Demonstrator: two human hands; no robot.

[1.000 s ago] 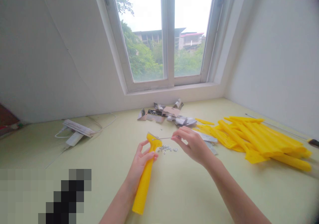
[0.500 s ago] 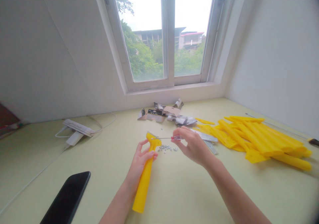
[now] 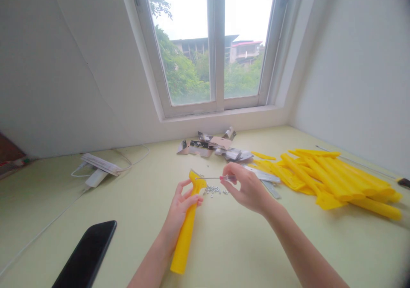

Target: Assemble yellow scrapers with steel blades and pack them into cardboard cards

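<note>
Over the pale tabletop (image 3: 134,202), a screwdriver (image 3: 221,178) stays at the head of the yellow tool (image 3: 186,232)

Little has shifted in the last second: only the finger curl of the right hand (image 3: 248,187) has altered slightly, so work at that spot seems to continue. The left hand (image 3: 179,205) wraps the tool near loose nuts (image 3: 213,190); the right grip pinches the screwdriver, forearm slanting in from lower right.
</note>
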